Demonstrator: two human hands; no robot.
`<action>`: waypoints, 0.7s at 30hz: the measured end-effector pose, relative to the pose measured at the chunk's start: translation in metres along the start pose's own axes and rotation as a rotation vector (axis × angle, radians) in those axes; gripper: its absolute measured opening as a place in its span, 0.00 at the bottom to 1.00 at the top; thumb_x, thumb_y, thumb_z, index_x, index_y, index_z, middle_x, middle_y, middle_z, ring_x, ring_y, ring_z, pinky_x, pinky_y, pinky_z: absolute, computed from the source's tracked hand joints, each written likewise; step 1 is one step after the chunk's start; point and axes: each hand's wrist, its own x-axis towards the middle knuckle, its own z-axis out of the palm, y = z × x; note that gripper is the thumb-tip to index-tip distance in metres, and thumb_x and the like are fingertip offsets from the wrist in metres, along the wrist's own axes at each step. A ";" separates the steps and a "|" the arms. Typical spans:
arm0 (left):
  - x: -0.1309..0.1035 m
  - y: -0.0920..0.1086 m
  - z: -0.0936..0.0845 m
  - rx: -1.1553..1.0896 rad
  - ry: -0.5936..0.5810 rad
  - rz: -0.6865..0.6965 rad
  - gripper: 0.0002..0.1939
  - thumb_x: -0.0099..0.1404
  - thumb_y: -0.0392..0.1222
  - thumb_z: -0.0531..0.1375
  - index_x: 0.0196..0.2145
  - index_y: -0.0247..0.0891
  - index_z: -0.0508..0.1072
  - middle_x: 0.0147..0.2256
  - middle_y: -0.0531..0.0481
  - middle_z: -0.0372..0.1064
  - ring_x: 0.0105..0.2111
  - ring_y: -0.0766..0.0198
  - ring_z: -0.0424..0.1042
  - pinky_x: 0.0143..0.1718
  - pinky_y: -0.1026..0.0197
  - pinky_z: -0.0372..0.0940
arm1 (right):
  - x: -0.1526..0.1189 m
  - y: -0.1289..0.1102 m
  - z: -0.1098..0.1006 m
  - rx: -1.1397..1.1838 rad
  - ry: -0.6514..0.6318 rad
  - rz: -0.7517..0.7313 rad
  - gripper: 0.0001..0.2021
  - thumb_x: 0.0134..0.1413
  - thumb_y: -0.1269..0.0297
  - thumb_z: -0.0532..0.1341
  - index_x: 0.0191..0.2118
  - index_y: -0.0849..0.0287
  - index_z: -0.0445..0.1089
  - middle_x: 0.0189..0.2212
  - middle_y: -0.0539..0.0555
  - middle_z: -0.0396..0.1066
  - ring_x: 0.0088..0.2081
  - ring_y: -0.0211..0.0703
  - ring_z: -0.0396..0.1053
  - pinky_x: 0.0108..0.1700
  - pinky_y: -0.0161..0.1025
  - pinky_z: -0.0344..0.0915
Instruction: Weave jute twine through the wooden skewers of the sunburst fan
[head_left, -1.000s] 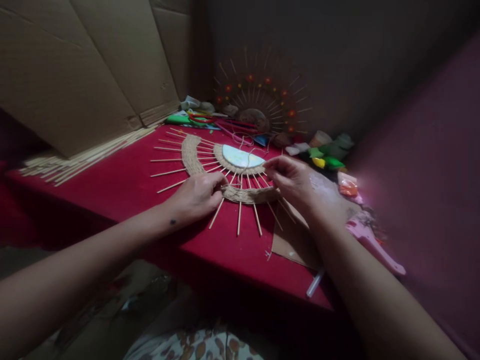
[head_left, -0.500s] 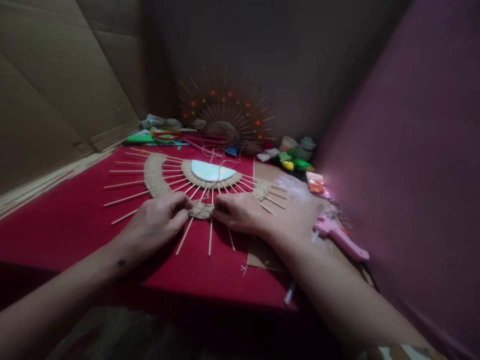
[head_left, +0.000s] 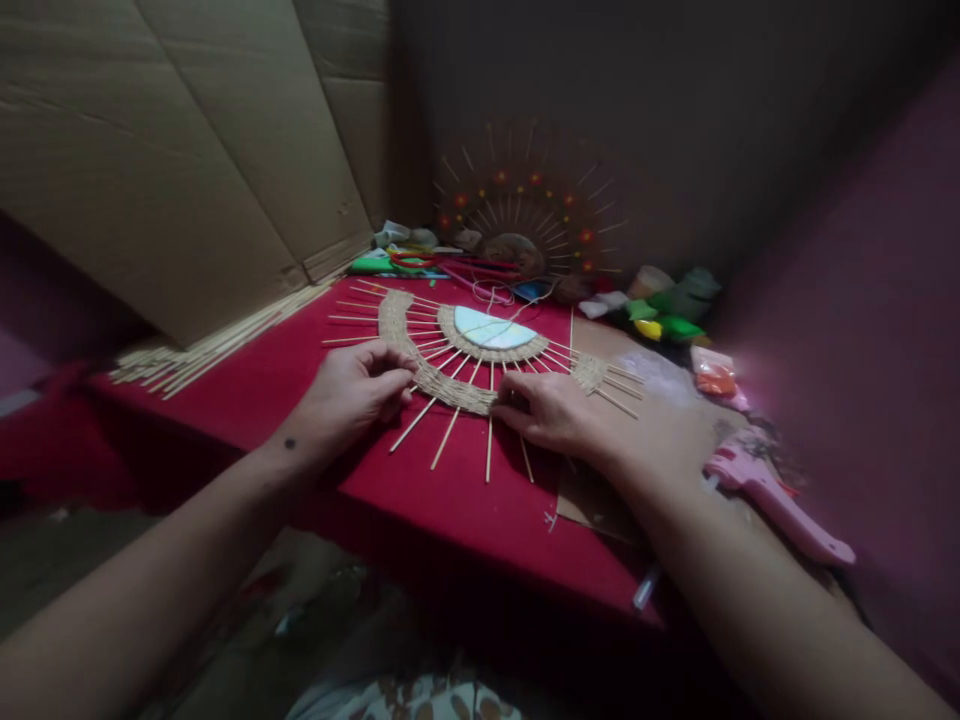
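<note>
A half-round frame of thin wooden sticks (head_left: pixel 448 437) fans out on the red cloth, with a pale blue half-disc (head_left: pixel 491 330) at its centre. A woven twine band (head_left: pixel 457 392) curves through the sticks. My left hand (head_left: pixel 360 392) pinches the band's outer edge on the left, thumb against fingers. Bent fingers of my right hand (head_left: pixel 544 408) close on the band near the middle, hiding the part under them. Farther right, a woven patch (head_left: pixel 589 372) crosses the sticks. Loose twine (head_left: pixel 517 312) trails over the half-disc.
A pink glue gun (head_left: pixel 776 500) lies at the right. Loose sticks (head_left: pixel 217 345) rest along the cardboard wall (head_left: pixel 225 150) at left. Behind stand a finished sunburst piece (head_left: pixel 517 215) with orange flowers, and coloured clay packs (head_left: pixel 667 318). The red table's front edge (head_left: pixel 450 545) is near me.
The view has swung left, so everything sits farther right. My left hand has slid left along the band, away from my right hand, baring more weave between them.
</note>
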 end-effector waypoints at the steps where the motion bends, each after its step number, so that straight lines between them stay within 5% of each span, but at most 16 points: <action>1: -0.001 -0.001 -0.002 0.005 0.000 -0.002 0.09 0.52 0.39 0.62 0.32 0.35 0.69 0.18 0.55 0.65 0.14 0.72 0.60 0.14 0.70 0.53 | 0.001 -0.001 -0.002 0.000 -0.012 0.011 0.06 0.57 0.62 0.58 0.35 0.59 0.67 0.29 0.53 0.73 0.29 0.38 0.64 0.30 0.34 0.53; 8: -0.005 -0.014 -0.012 0.172 -0.050 0.086 0.08 0.54 0.40 0.60 0.33 0.36 0.70 0.20 0.55 0.67 0.16 0.71 0.62 0.16 0.69 0.55 | 0.015 -0.008 -0.023 -0.101 -0.132 0.058 0.05 0.54 0.66 0.57 0.38 0.60 0.67 0.29 0.54 0.70 0.26 0.38 0.60 0.27 0.35 0.51; 11: -0.006 -0.016 -0.011 0.223 -0.046 0.116 0.09 0.54 0.40 0.59 0.35 0.37 0.71 0.20 0.55 0.67 0.17 0.69 0.64 0.17 0.68 0.57 | 0.025 -0.017 -0.025 -0.068 -0.064 -0.001 0.05 0.52 0.71 0.57 0.34 0.59 0.69 0.28 0.53 0.70 0.28 0.37 0.61 0.30 0.35 0.53; 21: -0.004 -0.020 -0.014 0.221 -0.026 0.189 0.08 0.55 0.40 0.59 0.34 0.37 0.71 0.22 0.54 0.70 0.21 0.68 0.67 0.22 0.67 0.61 | 0.056 -0.035 0.018 0.292 -0.039 -0.406 0.08 0.54 0.74 0.55 0.35 0.61 0.72 0.32 0.52 0.73 0.34 0.35 0.67 0.39 0.34 0.58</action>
